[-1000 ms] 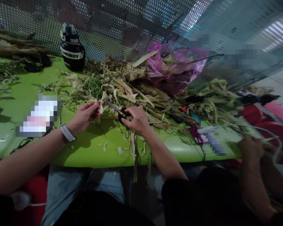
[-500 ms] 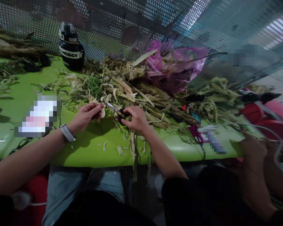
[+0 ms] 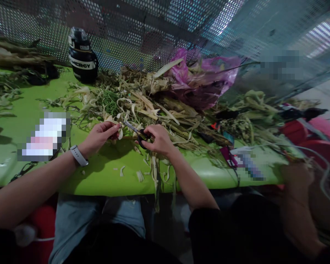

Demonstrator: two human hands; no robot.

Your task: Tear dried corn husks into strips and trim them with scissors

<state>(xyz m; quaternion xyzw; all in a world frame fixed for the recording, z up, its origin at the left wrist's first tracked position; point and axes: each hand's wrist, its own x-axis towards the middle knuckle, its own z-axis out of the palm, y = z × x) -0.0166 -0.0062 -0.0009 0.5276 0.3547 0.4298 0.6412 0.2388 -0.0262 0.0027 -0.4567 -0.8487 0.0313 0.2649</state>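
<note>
"Where's the pale piece?"

"Above the tabletop, about midway between its front and back edges; it's a small, curved, smooth-looking flap, and the left hand has thumb and fingers together on it."

"And the right hand?"

"Closed round the black looped handles of the scissors; the slim metal blades point at the pale piece, though I can't tell whether they touch it."

"What's around them?"

"Just behind is a tangled heap of dry, papery husks and fibrous stalks, with feathery green sprigs on its left part; closer to the front edge are little curled scraps, and limp strands hang over that edge."

"Further out?"

"Toward the back edge, a rounded black bottle with a white band stands upright left of the heap; a thin, crinkled purple plastic bag lies at the heap's right; left of the left hand is a flat, blurred-out device; the tabletop itself is glossy lime green with a rounded front edge, and perforated mesh rises behind it."

"Anyone else?"

"Another person's hands, dim and blurred, by the tabletop's right end; I can't tell what they hold."
</note>
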